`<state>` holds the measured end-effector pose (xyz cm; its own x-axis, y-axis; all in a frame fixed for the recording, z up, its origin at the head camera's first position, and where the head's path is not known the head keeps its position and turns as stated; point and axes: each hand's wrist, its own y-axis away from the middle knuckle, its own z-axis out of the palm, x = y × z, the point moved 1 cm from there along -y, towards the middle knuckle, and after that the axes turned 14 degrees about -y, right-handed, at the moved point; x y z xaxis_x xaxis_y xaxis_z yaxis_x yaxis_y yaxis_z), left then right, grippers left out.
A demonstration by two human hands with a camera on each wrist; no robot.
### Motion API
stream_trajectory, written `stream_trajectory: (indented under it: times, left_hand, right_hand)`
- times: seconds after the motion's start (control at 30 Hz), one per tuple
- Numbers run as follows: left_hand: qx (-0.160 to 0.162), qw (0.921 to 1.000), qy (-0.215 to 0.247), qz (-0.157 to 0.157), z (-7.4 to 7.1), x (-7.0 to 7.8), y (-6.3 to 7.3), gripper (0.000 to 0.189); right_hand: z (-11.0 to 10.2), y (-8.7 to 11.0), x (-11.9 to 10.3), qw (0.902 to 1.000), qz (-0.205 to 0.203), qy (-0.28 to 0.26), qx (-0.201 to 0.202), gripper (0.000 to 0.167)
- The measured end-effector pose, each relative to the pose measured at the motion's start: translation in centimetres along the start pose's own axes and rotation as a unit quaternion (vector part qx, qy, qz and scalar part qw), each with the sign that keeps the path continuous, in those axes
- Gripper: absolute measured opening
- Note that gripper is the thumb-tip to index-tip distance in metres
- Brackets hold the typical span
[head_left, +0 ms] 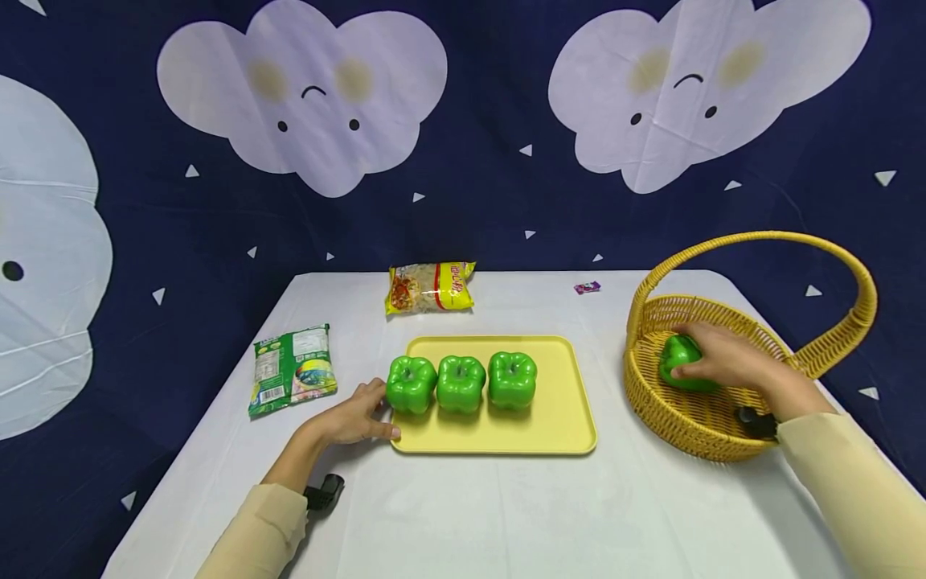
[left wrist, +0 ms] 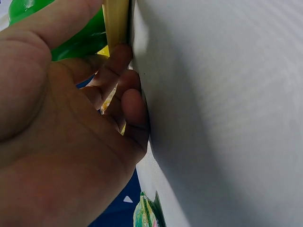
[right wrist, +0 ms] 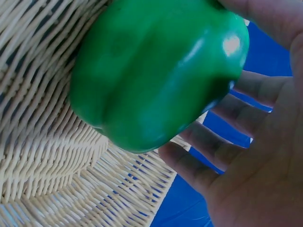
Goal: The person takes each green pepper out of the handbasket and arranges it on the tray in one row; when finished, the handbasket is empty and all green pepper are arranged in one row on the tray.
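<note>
My right hand point(head_left: 719, 356) reaches into a yellow wicker basket point(head_left: 661, 416) and holds a green bell pepper point(head_left: 680, 362), thumb on one side and fingers on the other. In the right wrist view, the pepper point(right wrist: 156, 75) is close to the woven wall point(right wrist: 42, 109). The left hand point(head_left: 352, 416) rests on the table at the left end of a yellow tray point(head_left: 535, 430), its thumb at the rim. Its fingers point(left wrist: 135, 106) are loosely bent beside the tray edge point(left wrist: 117, 23). Three green bell peppers point(head_left: 460, 384) stand in a row on the tray, the leftmost beside this hand.
A green packet point(head_left: 292, 370) lies at the table's left, and a yellow-and-clear food bag point(head_left: 430, 288) behind the tray. A small purple packet point(head_left: 587, 287) is near the back edge. The basket's tall handle point(head_left: 767, 237) arches above the right forearm.
</note>
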<state>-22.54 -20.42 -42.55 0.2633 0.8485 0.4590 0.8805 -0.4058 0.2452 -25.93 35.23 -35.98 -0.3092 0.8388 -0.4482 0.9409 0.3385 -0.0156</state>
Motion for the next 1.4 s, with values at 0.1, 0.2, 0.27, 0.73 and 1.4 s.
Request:
stream_trajectory:
  times: [0.1, 0.2, 0.27, 0.73, 1.4]
  left_hand:
    - [0.002, 1.0000, -0.001, 0.003, 0.0, 0.0, 0.1, 0.086]
    - [0.004, 1.0000, -0.002, 0.006, 0.0, 0.0, 0.1, 0.085]
    - [0.005, 1.0000, -0.003, 0.006, 0.0, 0.1, 0.1, 0.085]
    - [0.004, 1.0000, 0.002, 0.008, -0.1, 0.1, 0.0, 0.087]
    - [0.007, 0.9999, 0.000, 0.012, 0.0, 0.1, 0.1, 0.082]
  right_hand:
    - [0.2, -0.1, -0.3, 0.9999, 0.005, 0.008, -0.008, 0.077]
    - [0.3, -0.3, -0.5, 0.9996, 0.016, 0.019, -0.015, 0.079]
    - [0.5, -0.3, -0.6, 0.9992, 0.021, 0.030, -0.017, 0.080]
    - [0.9, -0.6, -1.1, 0.9949, 0.047, 0.086, -0.023, 0.081]
    - [-2.2, 1.7, -3.8, 0.9967, 0.008, -0.001, 0.080, 0.083]
